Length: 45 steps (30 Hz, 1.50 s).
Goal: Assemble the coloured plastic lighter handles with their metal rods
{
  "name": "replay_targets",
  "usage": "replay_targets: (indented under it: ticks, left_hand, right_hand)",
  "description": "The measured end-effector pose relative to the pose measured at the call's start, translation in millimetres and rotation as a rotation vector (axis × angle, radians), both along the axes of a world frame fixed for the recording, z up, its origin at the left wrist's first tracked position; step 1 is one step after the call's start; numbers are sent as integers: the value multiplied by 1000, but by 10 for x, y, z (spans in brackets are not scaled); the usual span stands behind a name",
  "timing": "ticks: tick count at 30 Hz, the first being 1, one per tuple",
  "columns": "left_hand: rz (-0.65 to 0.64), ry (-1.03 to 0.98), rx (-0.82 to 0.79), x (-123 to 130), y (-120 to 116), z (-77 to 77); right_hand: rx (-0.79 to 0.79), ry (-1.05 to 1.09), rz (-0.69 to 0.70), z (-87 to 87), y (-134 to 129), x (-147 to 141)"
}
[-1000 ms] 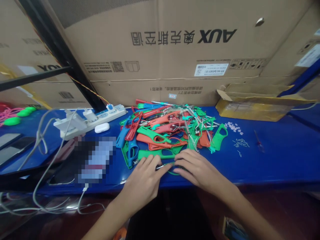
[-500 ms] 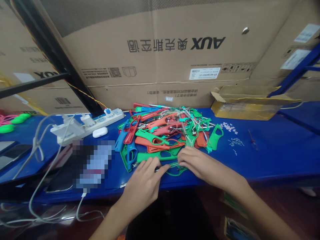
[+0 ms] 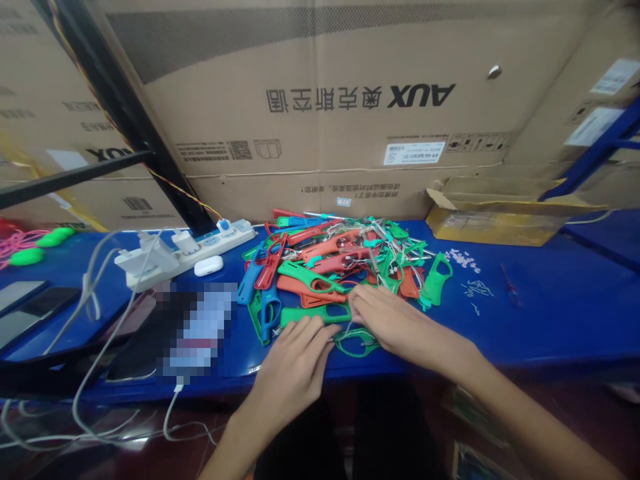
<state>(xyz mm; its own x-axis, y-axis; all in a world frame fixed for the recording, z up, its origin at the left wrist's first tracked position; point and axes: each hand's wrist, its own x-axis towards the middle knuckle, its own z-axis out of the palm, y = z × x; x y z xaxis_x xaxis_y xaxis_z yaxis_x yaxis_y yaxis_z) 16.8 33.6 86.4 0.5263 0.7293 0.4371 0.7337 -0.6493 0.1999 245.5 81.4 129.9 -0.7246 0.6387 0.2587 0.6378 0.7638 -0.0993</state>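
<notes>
Close to the table's front edge, a green lighter shell (image 3: 356,341) lies between my hands, with thin wires and small parts in it. My left hand (image 3: 299,350) is closed on the left end of this shell. My right hand (image 3: 383,317) is pinched above it on a thin pale wire that rises from the shell. A closed-looking green lighter body (image 3: 313,315) rests just behind my fingers. Farther back is a pile of red, orange, blue and green lighter shells (image 3: 325,250) with metal tubes and wires.
Right of the pile are small pink pieces (image 3: 463,260), loose screws (image 3: 477,289), a screwdriver (image 3: 512,288) and an open carton (image 3: 495,223). On the left are a power strip (image 3: 190,253), a white earphone case (image 3: 209,266), a phone (image 3: 200,333) and cables.
My right hand has risen slightly from the green shell, drawing the wire up. More of the shell's loop shows. The whole view has shifted a little.
</notes>
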Motion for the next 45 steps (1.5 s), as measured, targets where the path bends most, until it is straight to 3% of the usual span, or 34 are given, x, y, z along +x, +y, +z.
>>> replay_targets:
  ticks: [6,13,19,24,45]
  left_hand:
    - [-10,-129,-79,-10,10,23]
    - [-12,-146,-158,-7,33,50]
    - [29,-294,-194,-11,43,8]
    - [-27,-359,-218,-25,71,1]
    - [24,-216,-145,-49,67,40]
  right_hand:
    - [126,-20,-47,-118,19,-28]
    - [63,63,-23,-51,-139,40]
    - [43,123,-119,-235,-446,197]
    - [-86,245,-133,-367,-407,294]
    - [-324,334,-193,-414,-364,269]
